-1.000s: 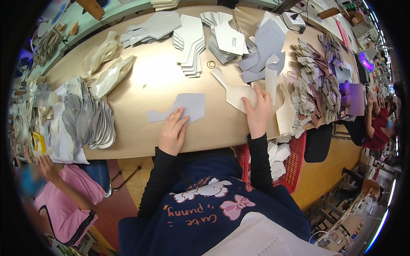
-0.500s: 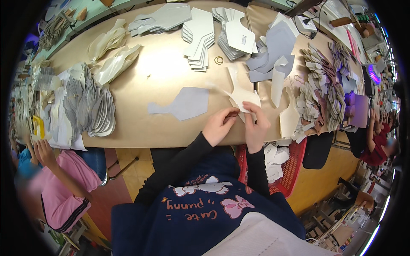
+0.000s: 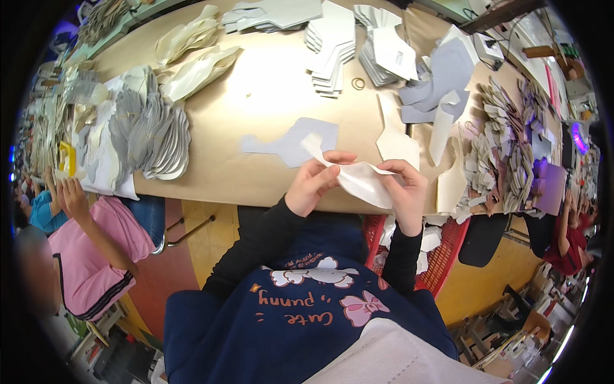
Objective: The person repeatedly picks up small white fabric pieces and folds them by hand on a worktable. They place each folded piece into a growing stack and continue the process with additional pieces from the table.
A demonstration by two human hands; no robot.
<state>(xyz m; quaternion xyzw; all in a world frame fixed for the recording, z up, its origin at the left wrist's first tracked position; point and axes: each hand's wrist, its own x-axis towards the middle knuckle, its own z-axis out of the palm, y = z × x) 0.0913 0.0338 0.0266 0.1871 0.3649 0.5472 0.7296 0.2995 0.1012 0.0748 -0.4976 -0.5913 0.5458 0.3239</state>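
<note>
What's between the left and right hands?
A bent white piece, held by the left hand and the right hand, spans the gap; it shows in the head view.

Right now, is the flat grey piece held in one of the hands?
No, the grey piece lies on the table, while the left hand and the right hand hold a white piece.

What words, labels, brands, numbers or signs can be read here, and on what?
I won't copy wording out, but print shows here:
Navy top: orange-red lettering, upside down in this view, large enough to read.
Same top, above the white cartoon: a smaller line, too small to read.
White stack: a small dark mark on its top piece, too small to read.
Held piece: none seen.
Background: too small or blurred.
</note>
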